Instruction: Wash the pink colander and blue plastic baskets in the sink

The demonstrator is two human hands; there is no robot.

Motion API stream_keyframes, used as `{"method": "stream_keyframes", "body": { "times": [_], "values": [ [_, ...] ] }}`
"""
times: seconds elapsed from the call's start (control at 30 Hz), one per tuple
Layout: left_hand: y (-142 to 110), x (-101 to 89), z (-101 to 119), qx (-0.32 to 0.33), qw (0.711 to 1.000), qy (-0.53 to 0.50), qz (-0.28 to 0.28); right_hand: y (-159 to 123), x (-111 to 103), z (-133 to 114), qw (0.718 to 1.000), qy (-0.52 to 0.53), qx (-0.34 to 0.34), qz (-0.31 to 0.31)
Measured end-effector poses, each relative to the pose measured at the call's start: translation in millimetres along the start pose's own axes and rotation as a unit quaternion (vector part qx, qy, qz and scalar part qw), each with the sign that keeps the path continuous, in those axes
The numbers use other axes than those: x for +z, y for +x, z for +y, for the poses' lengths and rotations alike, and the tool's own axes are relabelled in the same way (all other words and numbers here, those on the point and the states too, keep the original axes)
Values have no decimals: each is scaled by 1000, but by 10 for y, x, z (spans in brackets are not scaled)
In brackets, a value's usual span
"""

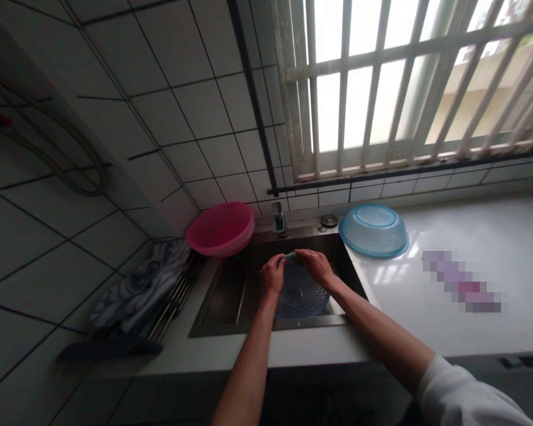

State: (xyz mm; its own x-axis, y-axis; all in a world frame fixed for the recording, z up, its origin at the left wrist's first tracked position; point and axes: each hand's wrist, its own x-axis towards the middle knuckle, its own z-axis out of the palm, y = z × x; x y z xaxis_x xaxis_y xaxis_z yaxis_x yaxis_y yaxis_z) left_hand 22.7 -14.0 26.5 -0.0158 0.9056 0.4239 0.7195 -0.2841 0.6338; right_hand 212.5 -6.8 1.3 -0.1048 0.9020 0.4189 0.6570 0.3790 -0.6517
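My left hand [273,274] and my right hand [314,266] come close together over the sink [217,296]. Between their fingertips is a small, slim green piece [290,255], pinched from both sides; its kind is too small to make out. Below my hands, a blue perforated plastic basket [299,300] sits inside the sink, partly hidden by my wrists. The metal faucet [278,218] stands behind my hands at the sink's back edge.
A pink basin [222,231] rests at the sink's back left corner. To the right, a blue translucent basin [373,229] lies upside down on the white counter [426,331]. Grey patterned cloth [146,284] hangs over a metal rack [177,302] at left. A blurred patch covers something on the counter.
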Motion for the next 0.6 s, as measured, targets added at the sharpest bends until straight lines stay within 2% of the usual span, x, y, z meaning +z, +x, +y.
{"method": "stream_keyframes", "body": {
  "times": [0.1,0.2,0.27,0.43,0.5,0.6],
  "values": [
    [28,-68,-63,-45,998,5,53,-7,-96,167,996,33,71,44],
    [48,-73,-91,-50,996,1,68,-23,-157,252,991,29,110,69],
    [39,-32,-69,-25,998,-3,53,-29,-141,187,994,15,89,68],
    [-21,57,4,50,998,-6,-23,-26,-55,-65,1000,4,1,-16],
    [-22,32,-8,29,1000,-1,1,-18,-80,-31,1000,12,12,-4],
    [11,-55,-73,-59,994,5,90,-4,-170,162,995,22,76,57]
  ]
}}
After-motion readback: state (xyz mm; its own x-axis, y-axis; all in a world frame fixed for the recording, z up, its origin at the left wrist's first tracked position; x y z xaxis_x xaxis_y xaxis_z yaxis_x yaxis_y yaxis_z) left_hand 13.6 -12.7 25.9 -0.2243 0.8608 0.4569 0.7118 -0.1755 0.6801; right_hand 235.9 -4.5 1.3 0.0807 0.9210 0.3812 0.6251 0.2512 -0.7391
